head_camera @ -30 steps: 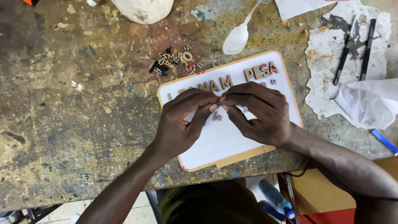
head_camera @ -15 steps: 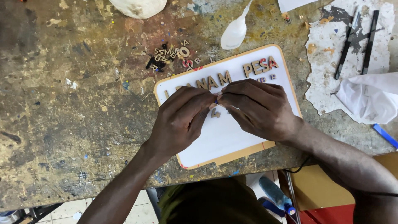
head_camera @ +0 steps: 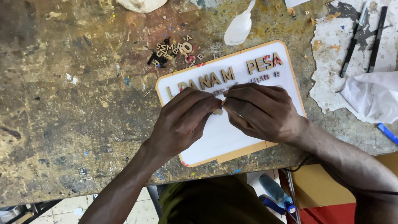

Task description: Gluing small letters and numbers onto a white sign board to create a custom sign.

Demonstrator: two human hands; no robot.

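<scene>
One small letter [head_camera: 218,110] sits pinched between our left hand [head_camera: 182,120] and right hand [head_camera: 261,112], fingertips squeezed shut on it, just above the white board [head_camera: 232,137]. It could slip and fall crooked, or bump the glued letters [head_camera: 207,81]. More letters [head_camera: 172,52] lie piled on the table [head_camera: 74,124].
</scene>
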